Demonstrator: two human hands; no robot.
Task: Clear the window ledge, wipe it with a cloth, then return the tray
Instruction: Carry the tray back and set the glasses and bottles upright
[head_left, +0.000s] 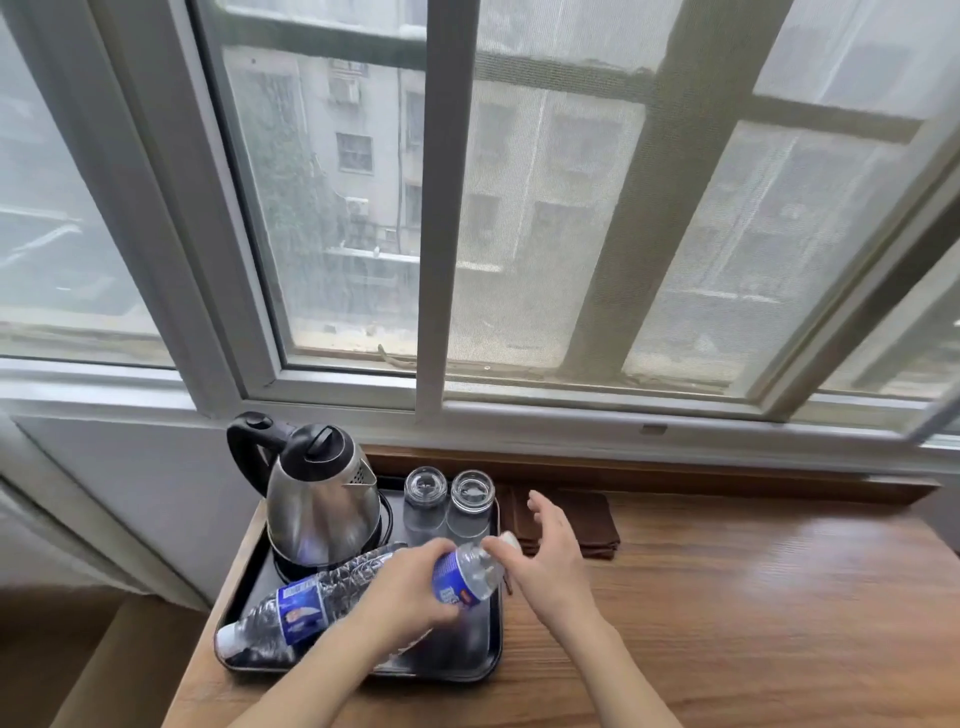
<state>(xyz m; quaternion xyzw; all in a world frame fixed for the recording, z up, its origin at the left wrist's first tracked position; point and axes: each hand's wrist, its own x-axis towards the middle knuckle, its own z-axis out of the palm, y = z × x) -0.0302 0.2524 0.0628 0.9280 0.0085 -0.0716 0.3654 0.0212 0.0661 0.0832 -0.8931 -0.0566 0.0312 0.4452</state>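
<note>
Black plastic tray (493, 644) sits at lower centre on the wooden ledge (753, 597), carrying the kettle (322, 506), two upturned glasses (448, 501) and a lying bottle (291, 613). My left hand (410, 597) grips a second bottle (465, 574); my right hand (545, 551) hovers open, empty. I should lay it flat beside the first before lifting. Brown cloth (597, 525) waits just right of the tray.
</note>
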